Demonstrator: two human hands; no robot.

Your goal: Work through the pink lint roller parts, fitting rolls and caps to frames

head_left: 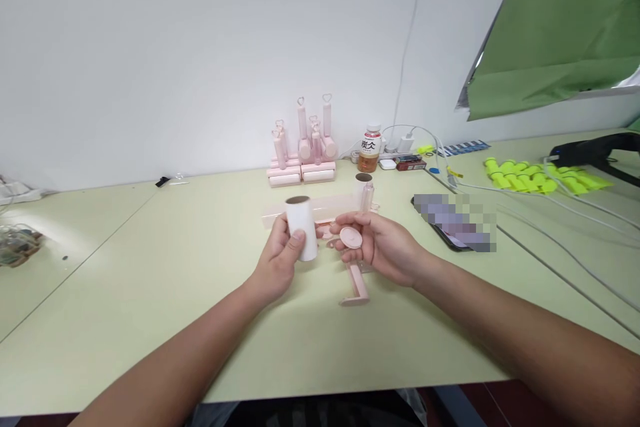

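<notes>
Hands over the pale green table (150, 293), both gripping.
Our left hand (278, 260) clasps a white roll (302, 227); our right hand (383, 247) holds a pink roller handle (353, 260).

Both forearms are bare from the lower edge of the view to the wrists, with no sleeve showing on either. The left hand (277, 263) and the right hand (383, 247) wear no gloves, rings, watch or wristband. The fingernails are short and unpainted. No clothing on the arms comes into sight.
</notes>
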